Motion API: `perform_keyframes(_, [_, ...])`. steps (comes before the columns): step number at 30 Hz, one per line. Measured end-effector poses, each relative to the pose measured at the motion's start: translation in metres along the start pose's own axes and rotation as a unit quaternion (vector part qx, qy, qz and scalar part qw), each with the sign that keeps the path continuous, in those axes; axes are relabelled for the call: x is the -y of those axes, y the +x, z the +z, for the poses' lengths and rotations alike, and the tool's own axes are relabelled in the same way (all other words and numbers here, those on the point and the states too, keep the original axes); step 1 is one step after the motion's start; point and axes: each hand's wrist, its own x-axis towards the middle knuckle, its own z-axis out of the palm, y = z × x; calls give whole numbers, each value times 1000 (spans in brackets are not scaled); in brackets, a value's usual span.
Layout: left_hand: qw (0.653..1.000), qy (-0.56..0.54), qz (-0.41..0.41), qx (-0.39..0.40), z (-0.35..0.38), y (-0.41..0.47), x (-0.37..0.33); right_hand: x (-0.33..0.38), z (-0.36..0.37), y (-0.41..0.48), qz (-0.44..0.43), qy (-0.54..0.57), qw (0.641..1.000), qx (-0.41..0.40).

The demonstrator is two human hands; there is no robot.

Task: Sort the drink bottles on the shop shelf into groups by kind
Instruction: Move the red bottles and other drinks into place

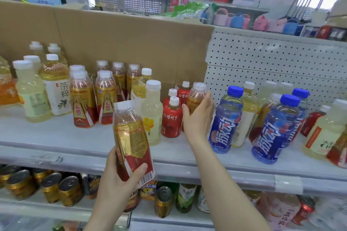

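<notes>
A person's left hand [120, 180] grips a gold-and-red bottle [131, 137] by its lower half, thumb across the label, holding it tilted in front of the front edge of the shop shelf [75, 137]. The right hand [197, 116] reaches toward the middle of the shelf, thumb and fingers curled round a second gold-and-red bottle [197, 95] that stands near the back. That bottle is hemmed in: small red bottles [171, 118] crowd just beside it on the left, with a pale yellow bottle [152, 114] in front of them, and blue-capped bottles [225, 127] stand close on the right, mixed with more pale and amber drinks toward the shelf's right end. A cluster of matching gold-and-red bottles [82, 103] stands left of centre, beside a white-labelled tea bottle [56, 88] and other pale drinks at the left end. A sheet of cardboard [122, 39] lines the back of the shelf on the left; a white pegboard panel [272, 58] backs the right. Gold cans [69, 191] and assorted bottles fill the shelf below.
</notes>
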Motion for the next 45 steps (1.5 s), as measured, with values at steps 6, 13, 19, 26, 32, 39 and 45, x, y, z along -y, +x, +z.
perform_keyframes(6, [998,-44,-33,12,2,3,4,-10,1,-1,70,6,995,71])
perform_keyframes(13, [994,-94,-53,17,7,4,9,-20,-32,-41,-15,-20,996,84])
perform_keyframes(19, [981,-175,-79,-17,7,-3,10,-22,-40,-41,-34,101,988,110])
perform_keyframes(26, [958,-246,-70,-133,-11,-20,4,8,-65,-55,-102,196,966,136])
perform_keyframes(32, [959,-220,-19,-175,-54,-26,4,50,-40,-96,-142,225,933,241])
perform_keyframes(39, [972,-164,33,-166,-130,35,8,106,40,-97,-168,174,942,232])
perform_keyframes(45, [988,-102,44,-105,-193,89,10,136,108,-97,-123,135,958,220])
